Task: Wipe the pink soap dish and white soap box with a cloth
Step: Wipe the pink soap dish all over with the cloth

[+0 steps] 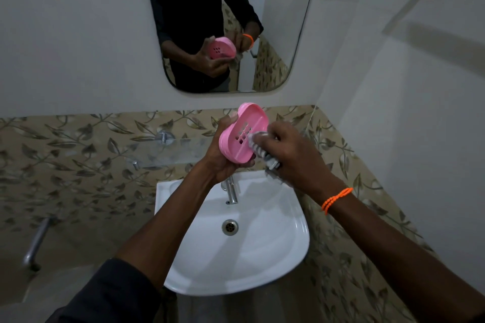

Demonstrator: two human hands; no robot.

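1. left hand [223, 157] grips pink soap dish [242, 134] from behind, tilted, above white sink [262, 257].
2. right hand [294, 155] clamps striped cloth [258, 145], pressing it on dish's inner face.
3. mirror [275, 21] reflects both.

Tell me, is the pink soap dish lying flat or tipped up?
Tipped up: the left hand holds the pink soap dish on edge, its slotted inside facing the camera.

Bathroom: washbasin [275, 257], mirror [283, 21], tiled wall [78, 160].
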